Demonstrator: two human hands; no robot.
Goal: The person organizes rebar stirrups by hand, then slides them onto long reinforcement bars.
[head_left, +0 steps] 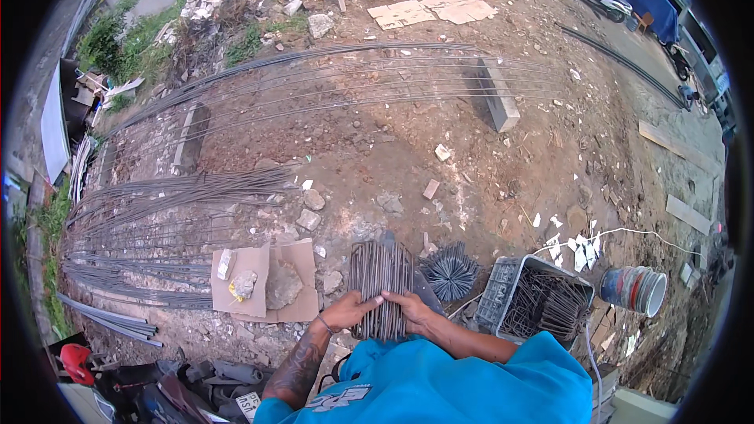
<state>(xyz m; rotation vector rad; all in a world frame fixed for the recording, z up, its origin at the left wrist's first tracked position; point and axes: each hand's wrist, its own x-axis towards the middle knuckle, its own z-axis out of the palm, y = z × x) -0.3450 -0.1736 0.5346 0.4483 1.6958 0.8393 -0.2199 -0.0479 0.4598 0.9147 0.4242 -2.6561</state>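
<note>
Over stony brown ground (542,177) outdoors, the left hand (343,313) and right hand (411,310) clasp a bundle of bent rods (382,267) before the person's body, thumbs on top. A grey crate (492,298) stands to the right, cardboard (303,257) lies left, and long bars (314,52) cross two blocks (498,97) beyond.

Soft daylight leaves faint shadows on the ground (353,137), with fisheye bending toward black corners.

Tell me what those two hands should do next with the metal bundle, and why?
I'd gently squeeze the metal bundle from both sides. The left hand and right hand grip it with thumbs meeting below its middle, and it's made of many thin pieces, so squeezing might keep them neatly together.
</note>
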